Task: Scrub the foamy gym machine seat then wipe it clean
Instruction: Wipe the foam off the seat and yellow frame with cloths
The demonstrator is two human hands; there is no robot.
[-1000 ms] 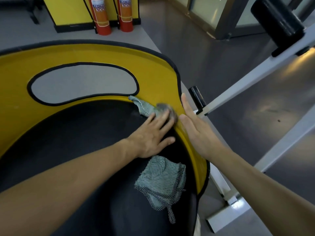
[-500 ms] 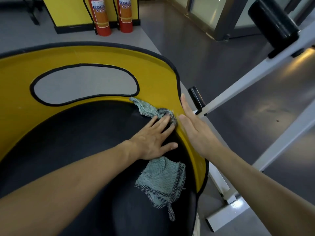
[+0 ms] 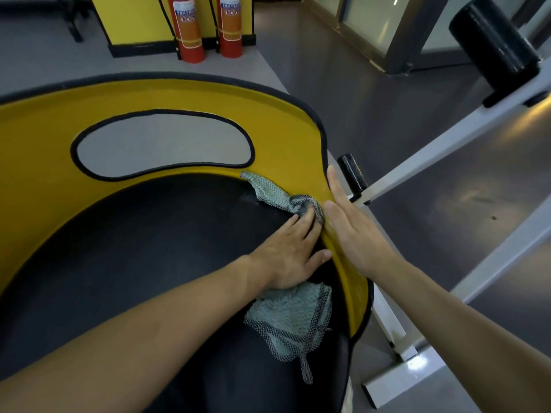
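Two flat hands, left on cloth, right on seat rim, grey floor

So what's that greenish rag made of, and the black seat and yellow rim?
Greenish rag with checked edging: probably terry cotton, fuzzy and limp. Black seat pad: matte vinyl or rubber, finely textured. Yellow rim with black piping: smooth, faintly shiny, likely hard plastic or stretched vinyl.

A gym floor: a padded black and yellow machine seat, white steel frame bars with a black foam roller, grey flooring, two red fire extinguishers.
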